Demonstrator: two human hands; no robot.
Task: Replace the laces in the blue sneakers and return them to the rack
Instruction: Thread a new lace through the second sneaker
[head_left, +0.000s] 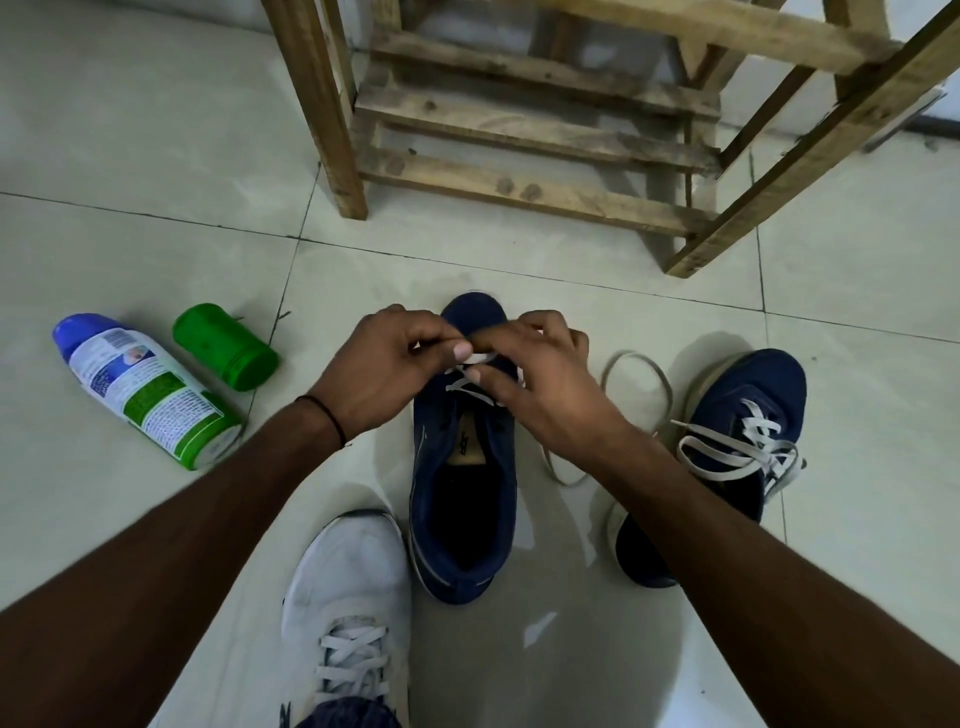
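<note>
A rack (519, 130) stands on the floor (156, 234) ahead of me. Between it and me lies the middle sneaker (462, 499), toe toward the rack, heel toward me. My hands meet over its front end, where my left hand (374, 374) and right hand (540, 384) each pinch the lace (480, 358). The right sneaker (748, 400) lies apart from it, off to the right, with a loop of lace (631, 353) on the floor between the two. My own shoe (348, 587) sits just left of the middle sneaker's heel, nearest me. Well to the left, a spray can (145, 389) lies on its side, with a small container (223, 345) on its side just beyond it, nearer the rack.
</note>
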